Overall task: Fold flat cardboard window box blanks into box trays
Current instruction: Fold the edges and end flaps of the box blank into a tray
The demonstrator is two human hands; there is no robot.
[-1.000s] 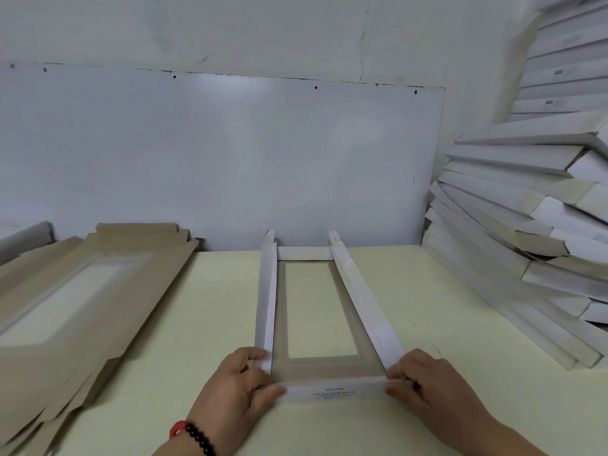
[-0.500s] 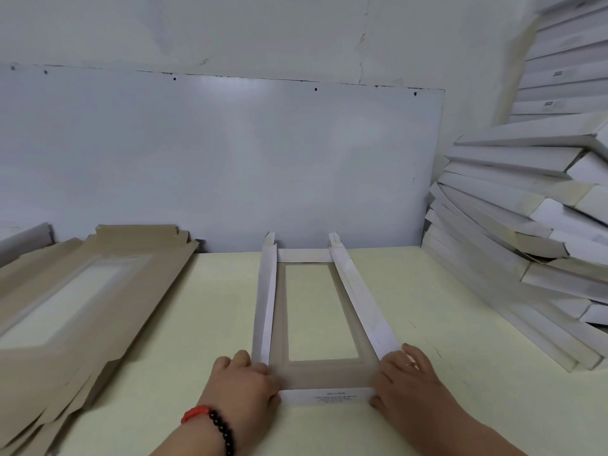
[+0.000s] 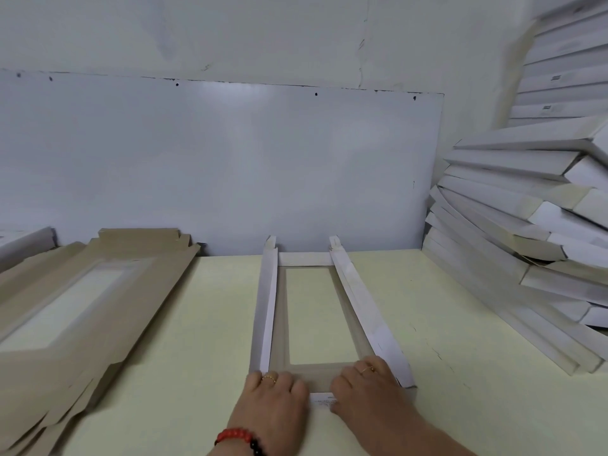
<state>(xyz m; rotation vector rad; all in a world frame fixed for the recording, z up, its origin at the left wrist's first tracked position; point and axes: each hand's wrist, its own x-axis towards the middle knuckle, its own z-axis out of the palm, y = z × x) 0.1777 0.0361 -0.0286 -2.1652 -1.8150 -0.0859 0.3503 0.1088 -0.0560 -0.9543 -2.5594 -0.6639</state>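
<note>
At six o'clock on the tabletop (image 3: pixel 210 324), the near end flap of the window box blank (image 3: pixel 316 311) is pressed down by the left hand (image 3: pixel 274 394) and right hand (image 3: pixel 365 386), each grip laid flat with fingers curved over it. Next, locking that end wall likely needs tucking.

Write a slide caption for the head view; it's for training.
Both hands press the near flap of a half-folded window box.

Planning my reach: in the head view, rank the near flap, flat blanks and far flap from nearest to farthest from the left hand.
1. Near flap, touching the left hand, just right.
2. Flat blanks, piled left.
3. Far flap, by the wall.
</note>
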